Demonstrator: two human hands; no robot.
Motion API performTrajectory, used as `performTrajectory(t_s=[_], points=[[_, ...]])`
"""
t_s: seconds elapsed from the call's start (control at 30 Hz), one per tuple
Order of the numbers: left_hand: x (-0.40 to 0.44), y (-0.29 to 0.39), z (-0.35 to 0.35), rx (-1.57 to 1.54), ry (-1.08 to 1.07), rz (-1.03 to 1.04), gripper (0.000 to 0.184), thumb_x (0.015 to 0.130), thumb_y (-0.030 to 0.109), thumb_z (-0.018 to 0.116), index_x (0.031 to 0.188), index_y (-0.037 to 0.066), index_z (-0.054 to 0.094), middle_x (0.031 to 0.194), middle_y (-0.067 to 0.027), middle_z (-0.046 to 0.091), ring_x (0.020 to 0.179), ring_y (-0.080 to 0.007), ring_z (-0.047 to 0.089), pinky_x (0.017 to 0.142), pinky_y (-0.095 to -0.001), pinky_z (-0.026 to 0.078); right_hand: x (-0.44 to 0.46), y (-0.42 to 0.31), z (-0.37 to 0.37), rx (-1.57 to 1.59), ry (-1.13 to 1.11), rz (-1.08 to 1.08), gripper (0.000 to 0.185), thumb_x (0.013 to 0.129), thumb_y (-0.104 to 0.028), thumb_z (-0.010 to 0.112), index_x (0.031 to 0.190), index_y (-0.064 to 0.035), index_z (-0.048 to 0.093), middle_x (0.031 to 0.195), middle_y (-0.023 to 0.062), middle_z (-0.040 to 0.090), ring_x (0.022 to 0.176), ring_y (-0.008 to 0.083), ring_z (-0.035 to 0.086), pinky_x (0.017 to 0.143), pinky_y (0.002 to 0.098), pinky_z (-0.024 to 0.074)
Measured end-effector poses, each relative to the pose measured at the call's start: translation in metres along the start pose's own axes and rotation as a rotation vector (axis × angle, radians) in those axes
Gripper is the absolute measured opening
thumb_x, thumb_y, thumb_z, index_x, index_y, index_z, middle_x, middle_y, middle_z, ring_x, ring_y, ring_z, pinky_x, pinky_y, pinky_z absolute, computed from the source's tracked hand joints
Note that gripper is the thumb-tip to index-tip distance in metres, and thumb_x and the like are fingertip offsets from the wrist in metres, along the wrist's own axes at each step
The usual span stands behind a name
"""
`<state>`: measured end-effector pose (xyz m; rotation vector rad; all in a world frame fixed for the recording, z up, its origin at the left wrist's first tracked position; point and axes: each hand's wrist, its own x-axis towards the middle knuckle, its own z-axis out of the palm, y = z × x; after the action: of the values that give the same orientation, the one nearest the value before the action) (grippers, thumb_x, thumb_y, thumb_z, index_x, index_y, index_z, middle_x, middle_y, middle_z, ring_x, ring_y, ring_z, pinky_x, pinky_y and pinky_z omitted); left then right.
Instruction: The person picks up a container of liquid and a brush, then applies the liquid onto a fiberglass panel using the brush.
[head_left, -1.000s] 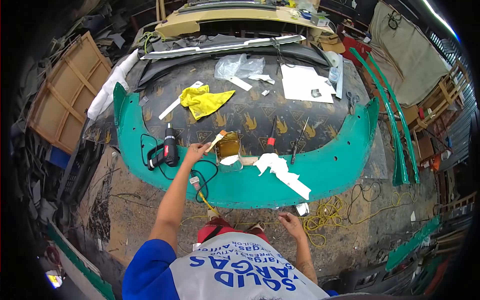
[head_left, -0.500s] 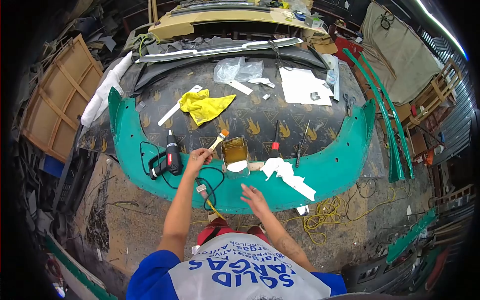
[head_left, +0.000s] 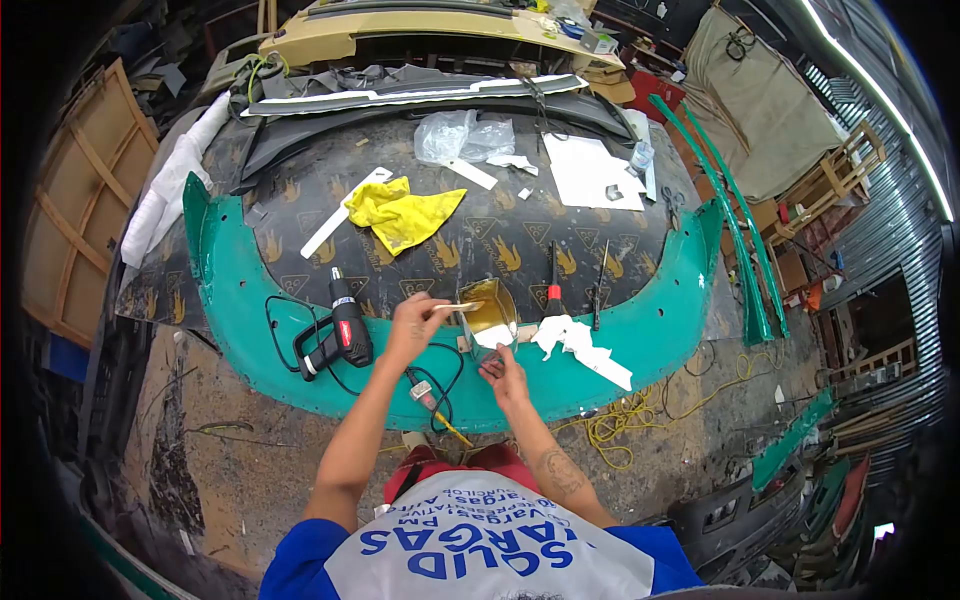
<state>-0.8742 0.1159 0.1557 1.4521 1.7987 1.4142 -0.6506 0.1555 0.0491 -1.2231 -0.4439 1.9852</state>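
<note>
My left hand [head_left: 415,325] is closed around the pale handle of a paintbrush [head_left: 455,306]. The brush lies level at the left rim of an open square container [head_left: 492,306] with a golden-amber inside, and its bristles are hard to make out there. My right hand [head_left: 502,373] grips the near side of this container, which tilts slightly. Both hands are over a long curved green panel [head_left: 620,355]. Left of them on the panel rests a black and red heat gun [head_left: 347,325]. Crumpled white paper [head_left: 580,348] lies to the right.
Past the panel, a dark board [head_left: 400,270] carries a yellow cloth [head_left: 405,215], white sheets [head_left: 590,172], clear plastic [head_left: 463,137] and scissors [head_left: 674,205]. A red-handled tool [head_left: 554,290] lies right of the container. Yellow cord [head_left: 610,428] coils on the floor.
My left hand has brought the brush right and down to the container. The right hand has moved up from below and taken hold of the container, which now tilts. The view has shifted slightly.
</note>
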Motion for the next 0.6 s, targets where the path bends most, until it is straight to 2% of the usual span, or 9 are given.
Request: performTrajectory(t_s=[0.03,0.07,0.17,0.3,0.4,0.57,0.6], points=[[0.003,0.008,0.008,0.103,-0.070,0.086,0.019,0.088,0.015,0.068,0.101,0.002,0.071,0.072,-0.0075,0.053,0.063,-0.0191,0.055,0.058,-0.0342,0.044,0.000,-0.003,-0.002,-0.010,-0.004,0.009,0.047,0.080,-0.033,0.077,0.105,-0.0015,0.052,0.096,0.0098,0.052,0.085,0.0223,0.056,0.078,0.0401,0.0538],[0.004,0.014,0.013,0.098,-0.072,0.089,0.019,0.088,0.015,0.068,0.101,0.002,0.071,0.072,-0.0075,0.053,0.063,-0.0191,0.055,0.058,-0.0342,0.044,0.000,-0.008,-0.005,-0.018,-0.009,0.017,0.044,0.080,-0.031,0.077,0.102,-0.0009,0.053,0.093,0.0107,0.052,0.086,0.0246,0.057,0.080,0.0420,0.0549],[0.002,0.033,0.020,0.117,-0.089,0.148,0.013,0.087,0.009,0.066,0.097,0.002,0.070,0.076,-0.0083,0.053,0.063,-0.0222,0.056,0.058,-0.0337,0.044,-0.026,-0.026,-0.006,-0.095,-0.001,-0.048,0.047,0.080,-0.030,0.076,0.104,0.0013,0.050,0.093,0.0109,0.052,0.085,0.0239,0.057,0.078,0.0412,0.0554],[-0.017,0.061,0.001,0.072,-0.022,0.124,0.011,0.087,0.007,0.066,0.096,0.000,0.069,0.077,-0.0073,0.056,0.063,-0.0174,0.056,0.057,-0.0307,0.044,-0.057,-0.052,-0.023,-0.226,-0.034,-0.081,0.052,0.081,-0.030,0.074,0.110,0.0040,0.047,0.096,0.0119,0.054,0.086,0.0229,0.058,0.078,0.0398,0.0555],[-0.048,0.081,-0.009,-0.032,0.042,0.118,0.015,0.086,0.006,0.066,0.100,0.001,0.071,0.075,-0.0059,0.056,0.064,-0.0125,0.051,0.057,-0.0289,0.040,-0.077,-0.075,-0.039,-0.383,-0.163,-0.077,0.058,0.083,-0.032,0.072,0.116,0.0068,0.043,0.103,0.0143,0.055,0.090,0.0225,0.058,0.078,0.0378,0.0556],[-0.128,0.109,-0.018,-0.002,0.229,-0.110,0.018,0.089,0.010,0.065,0.104,0.002,0.071,0.077,-0.0030,0.059,0.067,-0.0087,0.054,0.059,-0.0267,0.043,-0.102,-0.109,-0.052,-0.692,-0.343,-0.093,0.060,0.085,-0.030,0.069,0.123,0.0081,0.043,0.106,0.0133,0.055,0.090,0.0211,0.060,0.078,0.0371,0.0559],[-0.148,0.111,-0.016,-0.160,0.283,-0.228,0.018,0.091,0.012,0.064,0.104,0.003,0.071,0.078,-0.0028,0.061,0.068,-0.0085,0.056,0.061,-0.0254,0.044,-0.101,-0.109,-0.054,-0.719,-0.353,-0.088,0.058,0.085,-0.028,0.068,0.123,0.0074,0.044,0.104,0.0119,0.056,0.088,0.0202,0.060,0.077,0.0369,0.0561]])
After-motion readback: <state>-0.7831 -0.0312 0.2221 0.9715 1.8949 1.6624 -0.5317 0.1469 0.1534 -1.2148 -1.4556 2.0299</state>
